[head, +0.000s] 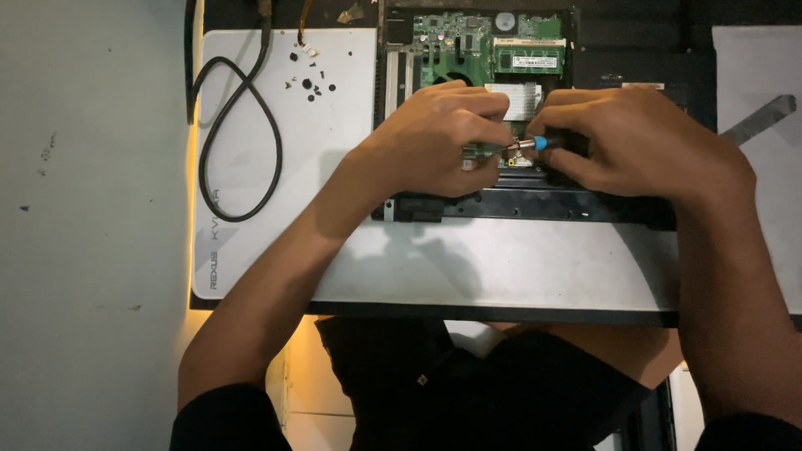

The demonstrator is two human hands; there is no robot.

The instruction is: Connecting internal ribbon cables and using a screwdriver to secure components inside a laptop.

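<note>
An opened laptop lies on a white mat, its green circuit board and a memory module exposed at the top. My right hand grips a small screwdriver with a blue collar, its tip pointing left onto the board. My left hand rests on the board beside that tip, fingers pinched close around it. Both hands hide the part of the board under them.
A black cable loops over the left of the white mat. Several small dark screws lie loose near the mat's top. A grey metal strip lies at the far right. A pale wall or floor fills the left.
</note>
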